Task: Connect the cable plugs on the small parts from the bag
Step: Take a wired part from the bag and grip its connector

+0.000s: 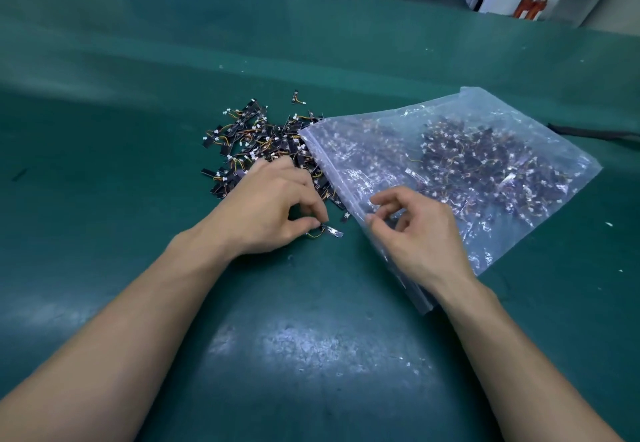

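Both arms are bare from the bottom edge of the view up to the wrists. The left forearm [138,320] and right forearm [519,355] are slim, and the left hand [273,206] and right hand [419,233] are ungloved, with slender fingers.

Clear bag [381,150], flat, holding small black wired parts [485,161]; loose pile [256,143] at its mouth.
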A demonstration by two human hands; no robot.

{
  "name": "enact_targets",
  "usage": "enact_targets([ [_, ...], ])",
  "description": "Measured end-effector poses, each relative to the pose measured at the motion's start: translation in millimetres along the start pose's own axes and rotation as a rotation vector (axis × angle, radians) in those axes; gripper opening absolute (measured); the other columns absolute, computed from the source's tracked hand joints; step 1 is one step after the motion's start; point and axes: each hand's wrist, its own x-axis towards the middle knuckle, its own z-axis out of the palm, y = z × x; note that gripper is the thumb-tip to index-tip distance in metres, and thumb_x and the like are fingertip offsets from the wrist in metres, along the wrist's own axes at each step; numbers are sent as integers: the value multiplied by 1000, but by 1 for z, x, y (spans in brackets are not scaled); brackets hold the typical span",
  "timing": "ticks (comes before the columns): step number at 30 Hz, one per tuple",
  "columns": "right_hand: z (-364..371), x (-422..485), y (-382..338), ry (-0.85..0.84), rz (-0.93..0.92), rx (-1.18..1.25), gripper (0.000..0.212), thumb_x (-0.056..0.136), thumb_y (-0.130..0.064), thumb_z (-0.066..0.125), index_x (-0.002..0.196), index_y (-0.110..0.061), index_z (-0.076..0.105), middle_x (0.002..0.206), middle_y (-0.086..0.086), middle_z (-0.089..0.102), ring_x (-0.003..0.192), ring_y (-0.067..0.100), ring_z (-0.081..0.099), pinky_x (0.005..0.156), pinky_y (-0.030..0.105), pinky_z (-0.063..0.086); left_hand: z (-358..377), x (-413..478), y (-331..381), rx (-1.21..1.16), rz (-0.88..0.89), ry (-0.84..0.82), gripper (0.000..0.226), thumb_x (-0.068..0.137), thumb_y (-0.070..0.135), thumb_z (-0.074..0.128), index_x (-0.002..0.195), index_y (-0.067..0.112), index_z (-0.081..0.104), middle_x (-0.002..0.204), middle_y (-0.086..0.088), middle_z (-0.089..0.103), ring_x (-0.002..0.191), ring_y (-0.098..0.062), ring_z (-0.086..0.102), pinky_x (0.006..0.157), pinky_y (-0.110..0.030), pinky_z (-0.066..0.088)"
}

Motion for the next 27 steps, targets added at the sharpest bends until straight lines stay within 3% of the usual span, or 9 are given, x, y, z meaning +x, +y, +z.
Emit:
enact_targets([
  [6, 0, 0, -1, 2, -25, 3, 11, 85, -27, 75, 96, -30, 72, 81, -28, 67, 58, -4, 58, 58, 8, 39, 5, 1, 0, 46, -11, -65, 16, 85, 46, 76, 100, 43, 77, 88, 19, 56, 93, -8, 41, 80, -32, 24],
  [13, -2, -2, -6, -32, -180, 41, 11, 84, -32, 76, 94, -27, 75, 80, -17, 68, 60, -2, 57, 59, 8, 37, 9, 1, 8, 4, 38, 2, 3, 92, 37, 71, 90, 35, 70, 91, 16, 54, 90, -10, 39, 77, -29, 22],
  [17, -1, -4, -10, -79, -294, 25, 17, 86, -45, 67, 86, -29, 75, 73, -28, 58, 65, -3, 56, 61, 8, 35, 9, 1, 14, -53, 57, 67, 7, 92, 37, 64, 89, 33, 68, 89, 18, 52, 87, -8, 35, 77, -26, 22],
  [22, 0, -3, -6, -73, -303, 72, 12, 88, -31, 71, 78, -26, 75, 66, -27, 58, 61, 2, 55, 59, 9, 33, 12, 1, 19, -136, 54, 63, 10, 92, 37, 64, 92, 29, 69, 92, 14, 55, 89, -11, 39, 86, -35, 38],
  [27, 0, -3, -8, 22, -270, 177, 12, 83, -21, 72, 71, -21, 74, 63, -24, 59, 53, 4, 50, 57, 10, 34, 14, 1, 21, -208, 75, 106, 15, 90, 36, 67, 95, 23, 71, 93, 10, 64, 88, -17, 49, 84, -34, 43],
])
